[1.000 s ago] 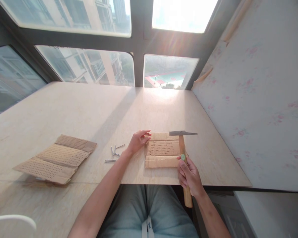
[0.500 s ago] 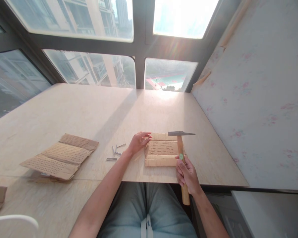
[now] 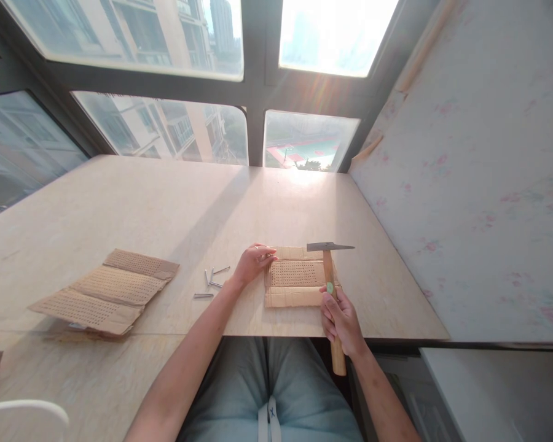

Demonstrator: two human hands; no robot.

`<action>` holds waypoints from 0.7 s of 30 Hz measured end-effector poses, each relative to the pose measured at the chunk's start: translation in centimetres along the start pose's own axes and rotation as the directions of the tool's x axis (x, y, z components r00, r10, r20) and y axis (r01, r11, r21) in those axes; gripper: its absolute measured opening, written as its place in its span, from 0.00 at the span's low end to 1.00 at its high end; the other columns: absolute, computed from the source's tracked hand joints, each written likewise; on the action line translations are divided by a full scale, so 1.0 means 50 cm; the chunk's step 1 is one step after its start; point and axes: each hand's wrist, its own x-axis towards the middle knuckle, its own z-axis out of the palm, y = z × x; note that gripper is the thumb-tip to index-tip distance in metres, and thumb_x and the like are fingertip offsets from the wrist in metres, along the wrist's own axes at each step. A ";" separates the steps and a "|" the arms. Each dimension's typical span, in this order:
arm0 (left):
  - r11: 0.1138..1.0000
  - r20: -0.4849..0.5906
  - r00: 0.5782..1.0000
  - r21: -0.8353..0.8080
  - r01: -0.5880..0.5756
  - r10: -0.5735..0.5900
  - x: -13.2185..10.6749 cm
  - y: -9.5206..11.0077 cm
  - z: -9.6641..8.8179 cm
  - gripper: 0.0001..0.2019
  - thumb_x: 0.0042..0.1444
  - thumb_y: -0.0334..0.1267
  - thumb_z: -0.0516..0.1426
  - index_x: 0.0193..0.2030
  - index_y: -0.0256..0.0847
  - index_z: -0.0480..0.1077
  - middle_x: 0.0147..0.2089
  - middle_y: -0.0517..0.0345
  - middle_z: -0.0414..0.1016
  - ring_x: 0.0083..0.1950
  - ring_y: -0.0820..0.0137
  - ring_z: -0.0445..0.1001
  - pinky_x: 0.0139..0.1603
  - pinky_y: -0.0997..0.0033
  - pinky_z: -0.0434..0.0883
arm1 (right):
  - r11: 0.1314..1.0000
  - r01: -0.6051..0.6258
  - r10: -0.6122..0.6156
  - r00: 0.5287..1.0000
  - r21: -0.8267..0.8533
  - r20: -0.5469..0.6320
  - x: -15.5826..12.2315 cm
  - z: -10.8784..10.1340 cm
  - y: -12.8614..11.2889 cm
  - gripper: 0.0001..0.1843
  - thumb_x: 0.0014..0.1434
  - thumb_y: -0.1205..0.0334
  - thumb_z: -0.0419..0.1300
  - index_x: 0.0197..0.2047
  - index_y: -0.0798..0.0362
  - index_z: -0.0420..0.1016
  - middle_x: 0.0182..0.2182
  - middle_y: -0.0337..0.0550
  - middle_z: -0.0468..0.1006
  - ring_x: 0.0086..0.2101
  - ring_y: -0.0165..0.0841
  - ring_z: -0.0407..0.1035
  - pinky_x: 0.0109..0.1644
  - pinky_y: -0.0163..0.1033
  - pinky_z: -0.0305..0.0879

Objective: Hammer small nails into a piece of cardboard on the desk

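My right hand (image 3: 340, 320) is closed around the wooden handle of a hammer (image 3: 328, 270). The hammer's metal head hangs over the far right corner of a small perforated cardboard piece (image 3: 294, 275) lying near the table's front edge. My left hand (image 3: 252, 262) rests at the cardboard's far left corner with its fingers drawn together in a pinch. What they pinch is too small to make out. Several loose nails (image 3: 212, 281) lie on the table just left of that hand.
A larger folded perforated cardboard sheet (image 3: 105, 293) lies at the left of the wooden table (image 3: 175, 209). Windows run along the table's far edge and a pale wall (image 3: 470, 184) closes its right side. A white curved chair edge (image 3: 23, 410) shows at bottom left.
The hammer and my right hand have shifted slightly left and nearer to me. My left hand's fingers have drawn closer together at the cardboard's corner. The view has drifted a little.
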 end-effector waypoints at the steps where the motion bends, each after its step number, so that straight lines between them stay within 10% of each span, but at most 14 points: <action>1: 1.000 -0.002 1.000 0.011 -0.011 0.011 0.001 -0.001 -0.001 0.13 0.56 0.48 0.61 0.40 0.41 0.79 0.39 0.49 0.78 0.42 0.66 0.75 0.44 0.64 0.72 | 1.000 -0.002 0.002 1.000 0.000 -0.001 0.000 0.000 0.000 0.21 0.58 0.42 0.61 0.44 0.49 0.64 0.19 0.25 0.58 0.11 0.17 0.45 0.08 0.23 0.49; 21: 0.995 -0.064 0.993 0.021 0.102 -0.100 0.008 0.012 -0.014 0.17 0.61 0.52 0.55 0.34 0.42 0.77 0.33 0.57 0.77 0.36 0.68 0.72 0.39 0.70 0.67 | 1.000 -0.011 0.011 1.000 -0.004 0.005 0.001 -0.001 0.000 0.21 0.58 0.43 0.61 0.44 0.49 0.64 0.20 0.25 0.58 0.11 0.18 0.46 0.08 0.23 0.49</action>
